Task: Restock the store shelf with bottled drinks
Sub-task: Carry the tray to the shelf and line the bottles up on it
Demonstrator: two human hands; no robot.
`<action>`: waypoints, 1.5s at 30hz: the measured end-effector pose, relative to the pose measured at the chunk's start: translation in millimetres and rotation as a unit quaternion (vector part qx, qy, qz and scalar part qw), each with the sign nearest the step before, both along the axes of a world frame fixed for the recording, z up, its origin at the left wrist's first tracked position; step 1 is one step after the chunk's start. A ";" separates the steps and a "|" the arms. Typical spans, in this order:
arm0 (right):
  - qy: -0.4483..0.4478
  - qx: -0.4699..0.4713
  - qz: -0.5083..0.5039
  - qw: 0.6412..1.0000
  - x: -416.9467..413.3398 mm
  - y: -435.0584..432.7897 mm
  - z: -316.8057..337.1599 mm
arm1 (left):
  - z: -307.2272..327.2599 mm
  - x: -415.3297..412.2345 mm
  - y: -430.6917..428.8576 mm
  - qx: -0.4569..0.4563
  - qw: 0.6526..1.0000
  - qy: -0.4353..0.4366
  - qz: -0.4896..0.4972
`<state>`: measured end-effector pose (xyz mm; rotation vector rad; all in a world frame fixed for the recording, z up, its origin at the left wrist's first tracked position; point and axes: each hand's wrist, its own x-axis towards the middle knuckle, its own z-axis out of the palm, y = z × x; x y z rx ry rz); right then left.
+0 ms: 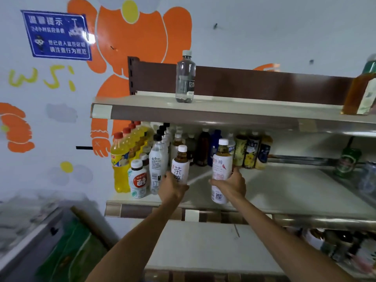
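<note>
My left hand (173,188) grips a white-labelled tea bottle (180,164) with a white cap, upright over the middle shelf (284,192). A second, taller tea bottle (221,165) of the same brand is held by my right hand (232,185), its base near the shelf's front edge. Both bottles stand just right of a row of drinks: yellow soda bottles (120,165), a small white yogurt bottle (138,180) and a clear bottle (157,163). More bottles and cans line the back of this shelf.
On the top shelf (142,104) stands a clear water bottle (185,78), with an amber bottle (360,92) at its right end. A green can (347,162) sits at the right of the middle shelf. A lower shelf (203,245) lies beneath. A painted wall is at left.
</note>
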<state>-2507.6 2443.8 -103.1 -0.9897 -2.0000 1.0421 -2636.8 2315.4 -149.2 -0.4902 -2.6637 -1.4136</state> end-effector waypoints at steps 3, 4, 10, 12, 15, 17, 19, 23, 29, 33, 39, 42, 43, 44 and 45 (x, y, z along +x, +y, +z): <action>0.010 -0.004 0.015 1.000 -13.9 7.7 -7.2 | -7.5 -7.0 6.7 0.011 1.000 -0.002 0.024; 0.013 -0.003 0.019 1.000 -18.0 10.2 -9.7 | -9.6 -9.5 8.7 0.025 0.999 -0.004 0.028; 0.014 -0.001 0.031 0.999 -37.6 21.0 -20.9 | -25.0 1.7 21.4 0.085 0.992 0.017 0.095; 0.014 0.001 0.035 0.999 -43.1 22.9 -23.5 | -35.0 4.4 23.6 0.110 0.988 -0.025 0.106; 0.015 0.003 0.042 0.999 -49.8 25.1 -29.2 | -46.8 -0.3 26.1 0.095 0.992 -0.055 0.067; 0.021 0.003 0.046 0.999 -53.3 25.8 -31.9 | -46.5 -8.2 29.7 0.072 0.994 -0.055 0.059; 0.028 0.002 0.050 0.998 -56.0 26.4 -33.3 | -40.9 -17.9 35.3 0.050 0.996 -0.055 0.057; 0.038 -0.002 0.055 0.998 -59.9 33.2 -32.7 | -32.1 -39.1 47.9 -0.001 0.996 -0.071 0.053; 0.045 -0.005 0.053 0.998 -66.4 47.0 -31.8 | -25.0 -55.0 61.4 -0.050 0.994 -0.081 0.060; 0.035 -0.018 0.056 0.998 -72.5 44.9 -32.4 | -25.3 -53.5 60.2 -0.070 0.994 -0.067 0.049; 0.003 -0.016 0.076 0.997 -87.9 22.8 -30.5 | -23.8 -35.9 49.0 -0.163 0.984 -0.061 0.022; -0.035 -0.014 0.063 0.997 -101.3 2.9 -26.8 | -24.2 -28.2 26.5 -0.221 0.974 -0.033 -0.036; -0.041 -0.018 0.059 0.997 -105.9 -5.6 -26.4 | -23.3 -27.9 16.7 -0.238 0.970 -0.024 -0.051; -0.042 -0.022 0.058 0.997 -110.6 -14.8 -27.0 | -22.6 -28.2 6.4 -0.252 0.966 -0.014 -0.062; -0.041 -0.024 0.060 0.997 -115.2 -24.7 -28.4 | -22.9 -29.9 -4.3 -0.264 0.962 -0.006 -0.071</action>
